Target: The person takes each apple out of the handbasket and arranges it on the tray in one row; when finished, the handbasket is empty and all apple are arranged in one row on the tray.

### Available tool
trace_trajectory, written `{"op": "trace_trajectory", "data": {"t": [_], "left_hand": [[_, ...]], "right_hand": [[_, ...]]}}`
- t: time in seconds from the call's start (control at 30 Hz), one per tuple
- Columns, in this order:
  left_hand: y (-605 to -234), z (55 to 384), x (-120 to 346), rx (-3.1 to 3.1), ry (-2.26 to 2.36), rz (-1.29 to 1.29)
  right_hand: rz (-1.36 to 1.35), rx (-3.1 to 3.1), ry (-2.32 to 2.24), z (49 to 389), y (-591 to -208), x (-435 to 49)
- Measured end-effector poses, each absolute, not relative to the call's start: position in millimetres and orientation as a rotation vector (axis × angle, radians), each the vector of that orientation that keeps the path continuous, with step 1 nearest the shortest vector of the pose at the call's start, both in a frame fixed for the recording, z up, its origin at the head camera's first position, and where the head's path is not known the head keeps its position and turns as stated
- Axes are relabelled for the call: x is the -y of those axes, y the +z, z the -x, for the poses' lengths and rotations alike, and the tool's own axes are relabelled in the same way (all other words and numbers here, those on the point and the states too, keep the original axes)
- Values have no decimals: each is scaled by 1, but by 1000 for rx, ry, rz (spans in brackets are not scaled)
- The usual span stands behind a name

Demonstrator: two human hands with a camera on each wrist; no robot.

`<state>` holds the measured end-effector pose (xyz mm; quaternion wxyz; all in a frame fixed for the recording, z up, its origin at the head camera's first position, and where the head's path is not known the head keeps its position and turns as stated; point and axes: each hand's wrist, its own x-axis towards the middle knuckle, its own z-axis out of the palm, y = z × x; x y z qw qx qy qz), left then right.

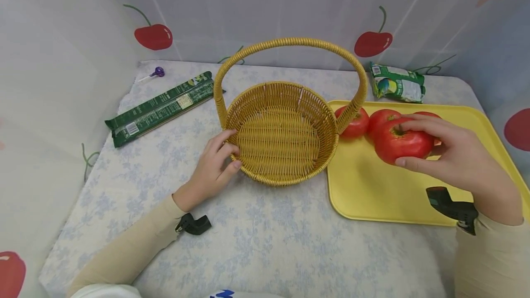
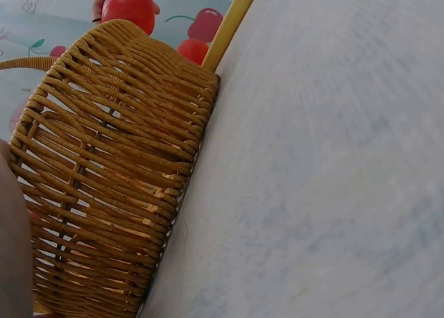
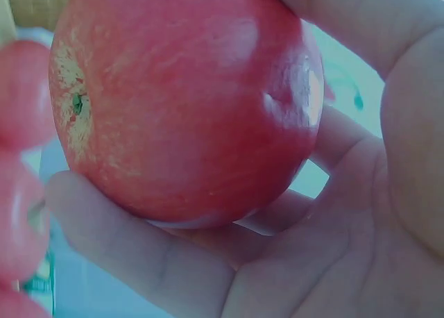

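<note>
In my right hand point(image 1: 459, 155) is a red apple point(image 1: 401, 141), gripped between thumb and fingers over the yellow tray point(image 1: 372, 197). The right wrist view shows the same apple point(image 3: 187, 103) close up, with fingers round its side and underneath. Several more red apples point(image 1: 354, 123) lie along the tray's far left part, partly hidden by the held one and the basket handle. A round wicker basket point(image 1: 281, 146) with a tall arched handle stands left of the tray, nothing inside. My left hand point(image 1: 211, 169) holds its left rim, fingertips curled over the edge.
A long green packet point(image 1: 161, 109) lies left of the basket, with a purple-wrapped lollipop point(image 1: 158, 72) beyond it. Behind the tray lies a smaller green packet point(image 1: 397, 83). The basket's handle point(image 1: 290, 42) arches high above its rim. A cherry-print curtain point(image 1: 281, 13) hangs behind the table.
</note>
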<state>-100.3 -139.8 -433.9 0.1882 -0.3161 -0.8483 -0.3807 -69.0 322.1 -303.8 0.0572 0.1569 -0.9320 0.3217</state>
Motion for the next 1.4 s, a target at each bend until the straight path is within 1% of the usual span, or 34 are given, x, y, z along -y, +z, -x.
{"op": "trace_trajectory", "data": {"t": [0.23, 0.47, 0.7, 0.97, 1.2, 1.4], "left_hand": [[-435, 101, 140, 2387, -1073, 888], [-433, 100, 140, 2392, -1078, 889], [-433, 101, 140, 2395, -1080, 896], [-434, 100, 140, 2393, -1077, 894], [-433, 100, 140, 2398, -1086, 897], [-432, 100, 140, 2400, -1082, 893]], "right_hand": [[-190, 2786, 1051, 76, -304, -351], [179, 2773, 1041, 85, -310, -378], [286, 2544, 1145, 97, -322, -401], [713, 2398, 1250, 108, -334, -417], [900, 2316, 1336, 114, -346, -430], [934, 2321, 1362, 117, -355, -441]]}}
